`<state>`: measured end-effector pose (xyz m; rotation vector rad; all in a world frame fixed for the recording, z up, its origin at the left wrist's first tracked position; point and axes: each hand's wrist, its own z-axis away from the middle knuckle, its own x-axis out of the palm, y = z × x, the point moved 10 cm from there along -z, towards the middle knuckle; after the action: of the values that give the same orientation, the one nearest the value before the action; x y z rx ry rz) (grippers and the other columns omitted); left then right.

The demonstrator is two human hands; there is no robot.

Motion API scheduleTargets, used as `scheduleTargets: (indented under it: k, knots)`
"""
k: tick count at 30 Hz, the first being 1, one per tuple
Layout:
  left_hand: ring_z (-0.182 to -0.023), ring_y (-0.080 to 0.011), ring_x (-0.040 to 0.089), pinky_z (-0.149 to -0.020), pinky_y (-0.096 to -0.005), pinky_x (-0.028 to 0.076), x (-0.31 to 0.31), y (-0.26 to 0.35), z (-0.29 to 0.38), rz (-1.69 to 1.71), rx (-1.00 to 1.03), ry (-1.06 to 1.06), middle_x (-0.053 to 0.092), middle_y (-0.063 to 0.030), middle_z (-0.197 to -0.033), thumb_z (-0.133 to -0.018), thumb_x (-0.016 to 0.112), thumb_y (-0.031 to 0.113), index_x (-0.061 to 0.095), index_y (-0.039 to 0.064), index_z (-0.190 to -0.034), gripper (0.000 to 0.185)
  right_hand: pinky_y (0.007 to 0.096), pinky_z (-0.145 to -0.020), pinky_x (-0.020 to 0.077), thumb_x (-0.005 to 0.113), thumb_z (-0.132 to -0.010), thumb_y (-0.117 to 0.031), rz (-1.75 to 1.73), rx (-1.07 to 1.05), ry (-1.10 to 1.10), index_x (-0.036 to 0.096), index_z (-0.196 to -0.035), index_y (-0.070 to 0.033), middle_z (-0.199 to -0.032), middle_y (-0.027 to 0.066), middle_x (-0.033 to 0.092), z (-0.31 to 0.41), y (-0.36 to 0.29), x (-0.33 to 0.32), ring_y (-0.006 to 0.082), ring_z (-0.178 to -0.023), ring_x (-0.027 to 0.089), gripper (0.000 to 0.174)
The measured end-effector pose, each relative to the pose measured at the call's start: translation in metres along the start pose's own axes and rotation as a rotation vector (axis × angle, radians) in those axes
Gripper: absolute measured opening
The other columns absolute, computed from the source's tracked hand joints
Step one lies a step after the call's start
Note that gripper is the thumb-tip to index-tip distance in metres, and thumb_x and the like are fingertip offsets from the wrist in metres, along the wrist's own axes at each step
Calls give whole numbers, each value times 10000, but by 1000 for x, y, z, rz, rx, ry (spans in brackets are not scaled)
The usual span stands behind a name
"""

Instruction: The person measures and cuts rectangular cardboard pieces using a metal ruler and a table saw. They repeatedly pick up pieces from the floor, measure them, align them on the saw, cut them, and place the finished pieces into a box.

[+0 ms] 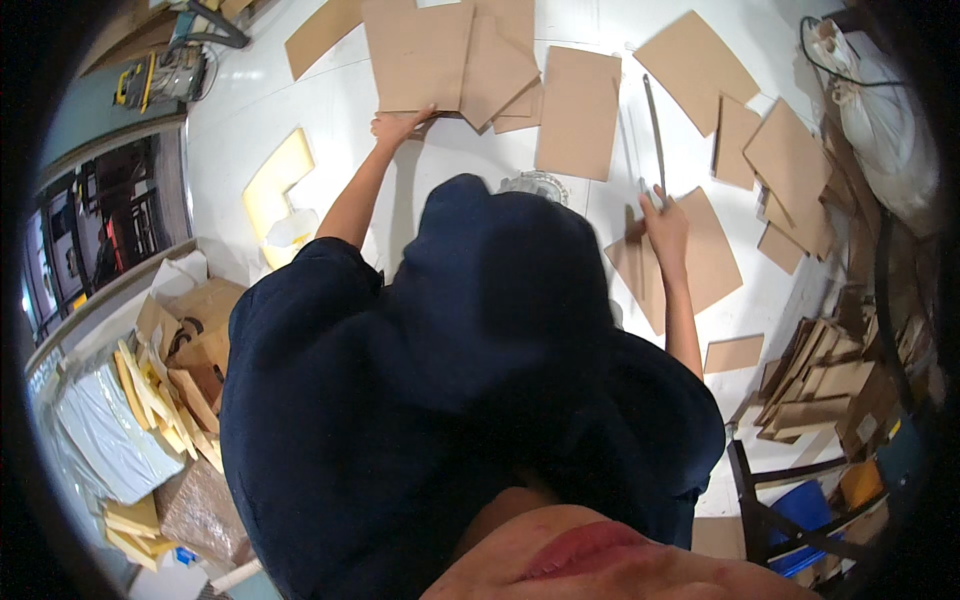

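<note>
My left hand is at the near edge of a cardboard sheet on the pale surface, fingers along its lower left part. Further cardboard pieces overlap at that sheet's right. My right hand is closed around the near end of a long, thin, dark strip-like tool, which points away from me; its exact kind cannot be told. Below that hand lies another cardboard piece. A rectangular cardboard sheet rests between my hands. A round, clear object is partly hidden by my dark shirt.
More cardboard pieces lie at the right, with a stack of cardboard scraps below them. Yellow foam lies at the left. Boxes and wrapped packs fill the lower left. A dark metal frame stands at the lower right.
</note>
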<state>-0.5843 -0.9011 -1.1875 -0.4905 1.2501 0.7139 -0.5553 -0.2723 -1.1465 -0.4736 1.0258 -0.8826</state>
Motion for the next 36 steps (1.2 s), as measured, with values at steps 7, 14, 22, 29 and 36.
scheduleTargets:
  k: [7, 14, 22, 29, 36]
  knots:
    - [-1003, -228, 636, -868, -326, 508, 27, -2, 16, 735, -97, -378, 663, -133, -1138, -708, 805, 590, 612, -40, -1217, 832, 457, -871, 521, 782, -728, -512, 278, -38, -7, 545, -1196, 86, -1120, 268, 618, -57, -91, 86, 410, -1035, 629, 796]
    - [-981, -197, 622, -863, -342, 492, -28, 0, 51, 1033, 165, -116, 665, -129, -1097, -954, 610, 415, 561, -13, -1270, 534, 470, -865, 515, 794, -719, -470, 254, -33, 10, 641, -1000, 92, -1053, 257, 651, -94, -88, 110, 419, -1003, 641, 646]
    - [-958, -267, 637, -877, -360, 477, -108, -86, 100, 824, 57, 302, 687, -193, -1020, -966, 595, 290, 619, -22, -1131, 354, 382, -805, 502, 699, -850, -447, -262, -169, 1, 666, -1060, 35, -951, 205, 700, -134, -64, 105, 283, -891, 664, 527]
    - [-1018, -188, 597, -884, -323, 473, -172, -64, 165, 1099, 100, 397, 630, -144, -1165, -1011, 553, 224, 499, -15, -1270, 357, 264, -662, 458, 664, -918, -438, -569, -85, -62, 607, -1184, 47, -855, 40, 621, -76, -96, 14, 125, -731, 556, 556]
    - [-1282, -183, 465, -1086, -326, 366, -170, 136, 225, 1513, 434, -267, 455, -144, -1431, -1025, 516, 172, 280, 17, -1488, 543, 201, -463, 269, 639, -944, -406, -772, -87, -158, 621, -1064, -73, -658, -99, 402, -18, -148, 5, 25, -514, 325, 354]
